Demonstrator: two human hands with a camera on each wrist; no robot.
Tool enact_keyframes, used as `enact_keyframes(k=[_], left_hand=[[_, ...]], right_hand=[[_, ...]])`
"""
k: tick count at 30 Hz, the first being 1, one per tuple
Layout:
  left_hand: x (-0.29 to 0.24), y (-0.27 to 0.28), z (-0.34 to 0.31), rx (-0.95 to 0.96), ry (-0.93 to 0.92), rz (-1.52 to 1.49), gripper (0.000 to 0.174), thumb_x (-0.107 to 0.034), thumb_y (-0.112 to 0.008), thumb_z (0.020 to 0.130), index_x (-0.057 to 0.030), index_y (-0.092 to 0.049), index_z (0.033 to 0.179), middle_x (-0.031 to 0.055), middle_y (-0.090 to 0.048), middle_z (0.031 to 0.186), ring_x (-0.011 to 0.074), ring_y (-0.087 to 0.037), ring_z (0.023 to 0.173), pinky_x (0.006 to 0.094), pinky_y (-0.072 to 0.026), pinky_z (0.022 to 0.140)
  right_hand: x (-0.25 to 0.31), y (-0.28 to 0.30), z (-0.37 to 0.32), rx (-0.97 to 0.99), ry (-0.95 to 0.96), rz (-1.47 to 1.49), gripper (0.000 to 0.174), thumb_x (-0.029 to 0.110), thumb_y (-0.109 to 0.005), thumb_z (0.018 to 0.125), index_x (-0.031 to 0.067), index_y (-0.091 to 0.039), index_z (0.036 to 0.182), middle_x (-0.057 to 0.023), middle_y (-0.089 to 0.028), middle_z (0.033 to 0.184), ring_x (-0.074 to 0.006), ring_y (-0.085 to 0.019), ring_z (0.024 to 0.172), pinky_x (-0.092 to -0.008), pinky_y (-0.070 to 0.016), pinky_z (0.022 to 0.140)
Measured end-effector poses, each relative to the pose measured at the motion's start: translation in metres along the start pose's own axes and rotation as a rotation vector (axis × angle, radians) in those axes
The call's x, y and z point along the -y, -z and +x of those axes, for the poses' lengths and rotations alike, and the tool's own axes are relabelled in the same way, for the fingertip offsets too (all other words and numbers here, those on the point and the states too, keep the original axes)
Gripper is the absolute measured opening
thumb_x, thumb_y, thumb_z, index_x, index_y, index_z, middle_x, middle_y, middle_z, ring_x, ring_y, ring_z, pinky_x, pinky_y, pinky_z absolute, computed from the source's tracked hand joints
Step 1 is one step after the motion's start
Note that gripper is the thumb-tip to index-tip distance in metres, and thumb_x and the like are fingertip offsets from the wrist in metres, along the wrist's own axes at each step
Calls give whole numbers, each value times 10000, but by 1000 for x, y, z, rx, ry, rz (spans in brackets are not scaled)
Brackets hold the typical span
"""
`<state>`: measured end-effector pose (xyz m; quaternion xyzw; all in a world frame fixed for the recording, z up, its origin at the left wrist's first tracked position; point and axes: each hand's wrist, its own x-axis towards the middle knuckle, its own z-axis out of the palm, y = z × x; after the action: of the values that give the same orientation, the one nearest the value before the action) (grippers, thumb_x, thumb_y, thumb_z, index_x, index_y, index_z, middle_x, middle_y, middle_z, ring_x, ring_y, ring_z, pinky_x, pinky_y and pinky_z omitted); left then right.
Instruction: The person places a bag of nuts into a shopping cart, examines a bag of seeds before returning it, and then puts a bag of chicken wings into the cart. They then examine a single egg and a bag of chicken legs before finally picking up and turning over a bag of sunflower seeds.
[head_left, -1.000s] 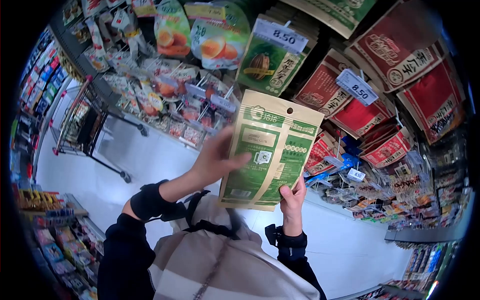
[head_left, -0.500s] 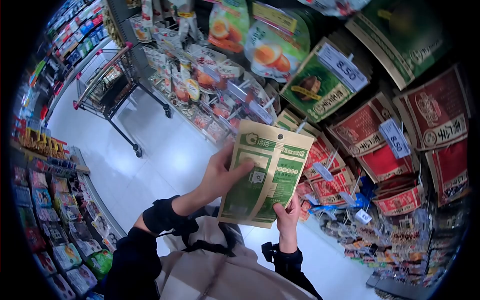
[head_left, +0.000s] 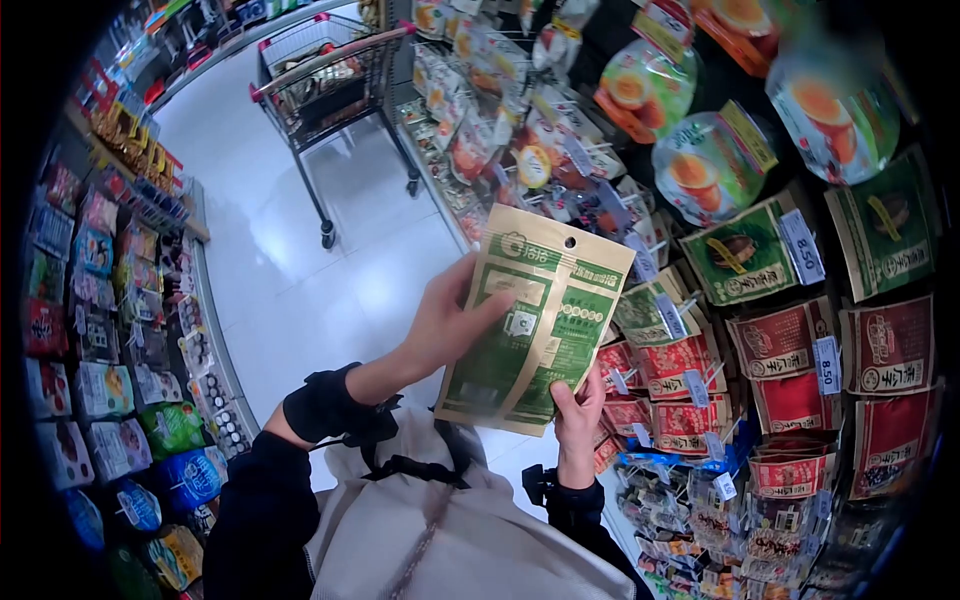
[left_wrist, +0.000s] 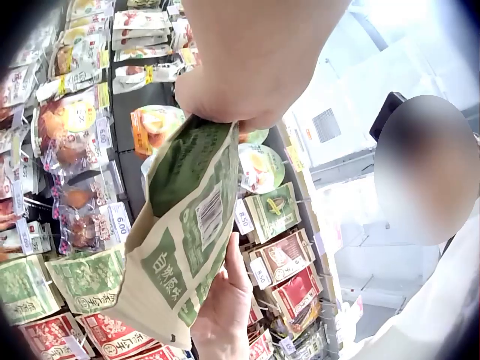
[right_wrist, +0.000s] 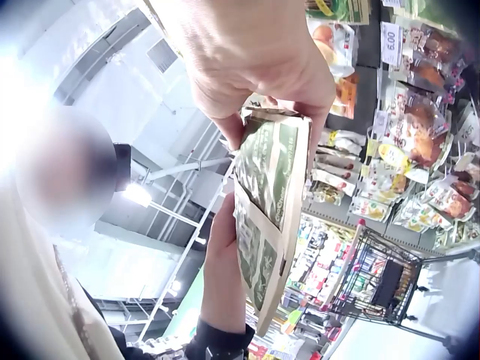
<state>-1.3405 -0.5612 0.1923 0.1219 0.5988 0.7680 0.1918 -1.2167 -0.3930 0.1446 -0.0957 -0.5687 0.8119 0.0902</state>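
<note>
A green and kraft-brown snack packet [head_left: 545,335] is held up in front of the body, its printed back with a small white label facing the head camera. My left hand [head_left: 445,315] grips its left edge, the thumb lying across the front and the fingers hidden behind. Low on the right side, my right hand [head_left: 580,425] pinches the packet, thumb in front. From the left wrist, the packet [left_wrist: 187,247] appears edge-on with a barcode. The right wrist view has the right hand [right_wrist: 259,67] over one end of it.
Hanging packs crowd the rack at right, including green packets [head_left: 745,250], red packets [head_left: 795,400] and price tags [head_left: 800,245]. A shopping cart [head_left: 330,85] stands in the aisle beyond. Another stocked shelf [head_left: 110,340] runs along the left.
The head view has turned left, so the cart and rack sit further right in it. My left hand, blurred earlier, now lies steady on the packet's edge. The right hand keeps its grip.
</note>
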Motion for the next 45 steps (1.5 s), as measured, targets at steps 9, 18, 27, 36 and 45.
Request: enact_keyframes(k=[9,18,27,36,45], left_hand=[[-43,120,-78,-125,-56,-54,340,-113,-573,803,19,-466,1098,61,-564,992,92,-510,901,244,-415,794],[-91,231,-163,-252,-148,41,405,-87,-614,746,10,-445,1101,67,-560,998,114,-525,914,260,-428,791],[-111,299,-210,-414,-190,9,412,-57,-602,742,12,-433,1112,77,-557,998,115,-530,909,260,-434,793],[-115,357,-197,-515,-207,-15,367,-28,-584,765,6,-428,1096,65,-555,984,96,-533,897,236,-437,785],[-135,459,-122,-592,-175,40,363,-43,-608,757,17,-440,1073,75,-550,990,110,-523,915,254,-424,804]], right_hand=[[-30,-127,-25,130,-10,-39,495,129,-647,767,-28,-406,1169,-72,-555,1042,-110,-531,918,-233,-401,809],[-60,-254,-43,307,-19,-11,474,158,-648,770,-19,-414,1143,-73,-554,1043,-115,-533,925,-241,-401,816],[-74,-336,-43,456,-66,-67,462,131,-636,771,-19,-413,1147,-68,-549,1031,-111,-519,932,-243,-392,824],[-104,-387,-1,537,-128,-71,452,114,-631,771,-20,-413,1143,-66,-549,1027,-107,-521,921,-238,-395,818],[-146,-463,113,655,-164,-96,444,74,-618,774,-26,-404,1151,-66,-544,1039,-105,-512,938,-237,-392,827]])
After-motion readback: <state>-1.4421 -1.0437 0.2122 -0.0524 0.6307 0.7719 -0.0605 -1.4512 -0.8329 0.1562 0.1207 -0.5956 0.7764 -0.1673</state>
